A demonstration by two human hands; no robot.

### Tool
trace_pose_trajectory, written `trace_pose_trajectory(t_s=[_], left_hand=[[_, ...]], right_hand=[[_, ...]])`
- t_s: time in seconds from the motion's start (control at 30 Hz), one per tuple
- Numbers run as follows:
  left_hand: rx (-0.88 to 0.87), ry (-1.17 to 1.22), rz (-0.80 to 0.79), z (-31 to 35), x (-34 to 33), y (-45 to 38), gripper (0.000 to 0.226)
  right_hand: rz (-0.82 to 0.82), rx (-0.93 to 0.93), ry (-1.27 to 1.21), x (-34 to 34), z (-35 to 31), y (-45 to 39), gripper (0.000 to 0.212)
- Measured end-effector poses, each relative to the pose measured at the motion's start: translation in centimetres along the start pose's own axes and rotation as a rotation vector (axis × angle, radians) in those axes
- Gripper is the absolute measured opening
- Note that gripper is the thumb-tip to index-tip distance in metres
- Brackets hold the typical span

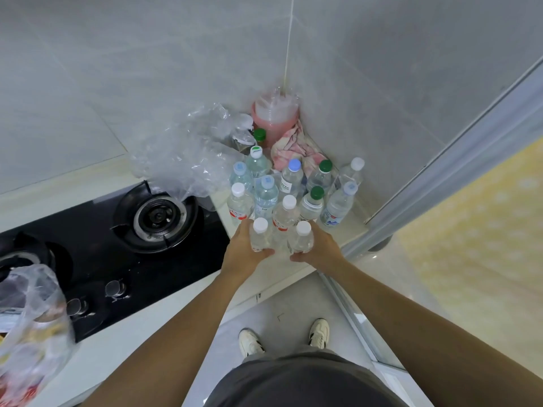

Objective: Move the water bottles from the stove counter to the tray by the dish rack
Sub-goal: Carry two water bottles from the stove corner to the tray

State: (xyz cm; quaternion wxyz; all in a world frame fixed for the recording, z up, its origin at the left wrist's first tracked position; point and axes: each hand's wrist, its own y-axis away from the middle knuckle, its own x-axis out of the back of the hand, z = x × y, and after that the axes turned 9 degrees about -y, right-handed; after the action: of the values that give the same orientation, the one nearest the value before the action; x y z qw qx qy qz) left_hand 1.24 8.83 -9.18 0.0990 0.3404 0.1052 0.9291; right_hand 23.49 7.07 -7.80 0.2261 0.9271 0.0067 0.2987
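Both hands reached to the front of a bottle cluster (291, 195) that stood on the counter (338, 239) at about 12 o'clock from the person. The left hand (245, 249) was wrapped around a white-capped bottle (260, 236), fingers curled under its base. The right hand (320, 248) gripped a second white-capped one (301, 239) just beside it at 3 o'clock, and the two bottles nearly touched. Behind them, toward 12 o'clock, the other bottles stood upright and close together, with white, blue and green caps. At 9 o'clock from the cluster lay the black stove (141, 259), its burner (160, 215) partly under a crumpled clear bag (188, 154). In the wall corner past the bottles stood a pink jug (274, 121), with a pink-and-white cloth (293, 149) just beside it at 5 o'clock. Another plastic bag (29, 324) hung at 8 o'clock, blurred. The tray and dish rack were out of view.
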Motion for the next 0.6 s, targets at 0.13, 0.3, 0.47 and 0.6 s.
trace_pose_trajectory(t_s=[0.13,0.3,0.47,0.6], left_hand=[[0.062,0.074,0.030,-0.1,-0.5,0.1,0.073],[0.038,0.092,0.014,-0.2,-0.6,0.1,0.076],[0.003,0.052,0.018,-0.5,-0.3,0.3,0.069],[0.023,0.012,0.057,-0.1,-0.3,1.7,0.067]], right_hand=[[0.048,0.006,-0.074,-1.0,0.3,0.4,0.095],[0.106,0.017,-0.061,-1.6,0.4,0.9,0.087],[0.080,0.055,-0.057,-0.5,1.2,1.3,0.086],[0.026,0.110,-0.087,0.2,1.5,1.5,0.078]])
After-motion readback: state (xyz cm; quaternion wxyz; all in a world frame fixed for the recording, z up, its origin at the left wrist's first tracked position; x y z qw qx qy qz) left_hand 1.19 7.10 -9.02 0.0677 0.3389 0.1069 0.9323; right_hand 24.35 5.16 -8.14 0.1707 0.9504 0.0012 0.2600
